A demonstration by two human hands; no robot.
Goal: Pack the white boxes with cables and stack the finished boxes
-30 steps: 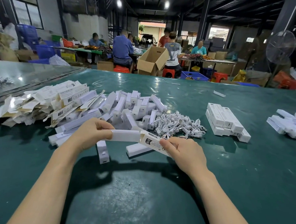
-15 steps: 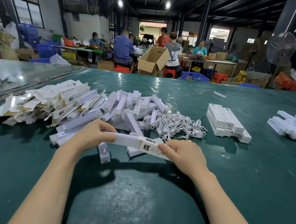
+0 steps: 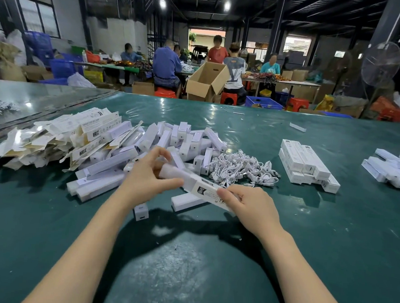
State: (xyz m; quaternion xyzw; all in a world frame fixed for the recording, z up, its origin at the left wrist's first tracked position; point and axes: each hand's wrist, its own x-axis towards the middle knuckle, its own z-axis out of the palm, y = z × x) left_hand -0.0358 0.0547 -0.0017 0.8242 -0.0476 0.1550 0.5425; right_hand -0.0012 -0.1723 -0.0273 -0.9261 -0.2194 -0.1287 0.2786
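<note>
I hold a long white box (image 3: 200, 186) above the green table (image 3: 306, 239), tilted down to the right. My left hand (image 3: 149, 171) grips its upper left end, thumb along the box's side. My right hand (image 3: 249, 204) pinches the printed lower right end. Behind the box lies a heap of white boxes (image 3: 171, 145) and a tangle of white cables (image 3: 242, 168). A neat stack of finished boxes (image 3: 308, 165) sits to the right.
Flat unfolded cartons (image 3: 54, 137) pile up at the left. More white boxes (image 3: 394, 168) lie at the far right edge. One small white box (image 3: 141, 211) stands near my left wrist. People work at tables beyond the far edge.
The box has tilted from nearly level to sloping down to the right. My left hand has shifted right and raised its end; my right hand stays on the printed end.
</note>
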